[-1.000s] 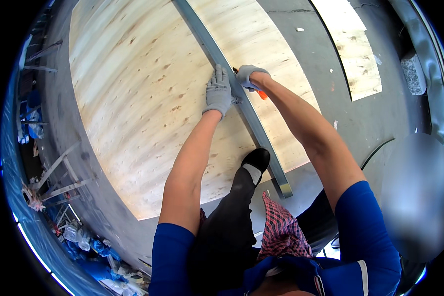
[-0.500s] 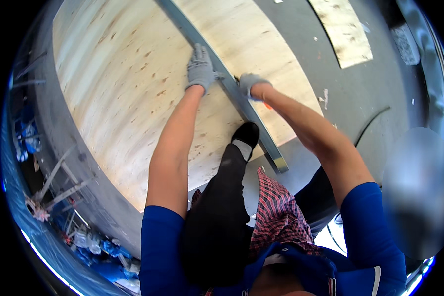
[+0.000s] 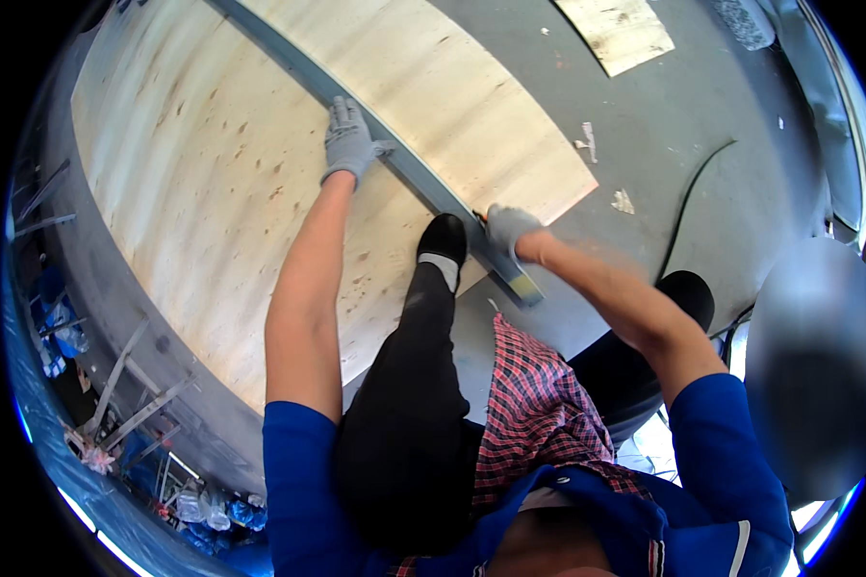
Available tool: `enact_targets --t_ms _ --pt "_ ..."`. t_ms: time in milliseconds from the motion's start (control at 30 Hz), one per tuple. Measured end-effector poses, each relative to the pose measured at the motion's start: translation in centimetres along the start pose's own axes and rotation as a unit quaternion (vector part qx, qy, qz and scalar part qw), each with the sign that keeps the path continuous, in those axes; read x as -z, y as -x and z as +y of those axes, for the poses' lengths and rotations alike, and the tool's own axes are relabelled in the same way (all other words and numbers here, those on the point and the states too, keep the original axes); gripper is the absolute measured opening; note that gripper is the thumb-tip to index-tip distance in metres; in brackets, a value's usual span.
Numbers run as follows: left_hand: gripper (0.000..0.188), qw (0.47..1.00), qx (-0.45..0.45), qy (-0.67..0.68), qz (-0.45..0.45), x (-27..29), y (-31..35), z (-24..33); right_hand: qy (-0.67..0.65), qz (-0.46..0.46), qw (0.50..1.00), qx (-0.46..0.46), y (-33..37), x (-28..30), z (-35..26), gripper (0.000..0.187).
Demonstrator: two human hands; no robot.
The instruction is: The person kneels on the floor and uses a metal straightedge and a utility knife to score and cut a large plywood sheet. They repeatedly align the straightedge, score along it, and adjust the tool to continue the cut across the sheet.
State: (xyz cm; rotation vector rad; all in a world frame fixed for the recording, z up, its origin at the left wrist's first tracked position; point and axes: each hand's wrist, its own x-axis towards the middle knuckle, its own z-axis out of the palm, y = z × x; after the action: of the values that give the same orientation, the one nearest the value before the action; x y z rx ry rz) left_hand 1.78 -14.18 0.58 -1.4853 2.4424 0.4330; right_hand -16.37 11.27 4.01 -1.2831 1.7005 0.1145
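My left hand (image 3: 349, 144) is lying flat, fingers extended, against one grey metal bar (image 3: 423, 181); my right hand (image 3: 512, 231) is clenching one mostly hidden tool (image 3: 480, 217) by the bar's right edge; the bar is crossing one plywood sheet (image 3: 212, 144).

At the near edge of the wooden board (image 3: 212, 173), the right hand (image 3: 513, 231) is covering most of a tool (image 3: 480, 217), so its kind is not showing. The right forearm (image 3: 625, 300) is looking blurred. The picture's top is cutting off the metal bar (image 3: 414, 173). A trouser leg (image 3: 416, 332) is hiding some board edge.
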Motion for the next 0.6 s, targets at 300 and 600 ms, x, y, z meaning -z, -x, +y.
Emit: enact_targets --t_ms 300,600 --pt "0.120 1.000 -0.004 -0.015 -0.013 -0.1 -0.7 0.3 -0.027 0.002 0.999 -0.043 5.4 -4.6 4.1 0.027" --pt "0.122 1.000 -0.027 -0.011 0.005 -1.3 -0.7 -0.8 -0.046 -0.007 0.996 -0.078 10.6 -6.3 7.5 0.026"
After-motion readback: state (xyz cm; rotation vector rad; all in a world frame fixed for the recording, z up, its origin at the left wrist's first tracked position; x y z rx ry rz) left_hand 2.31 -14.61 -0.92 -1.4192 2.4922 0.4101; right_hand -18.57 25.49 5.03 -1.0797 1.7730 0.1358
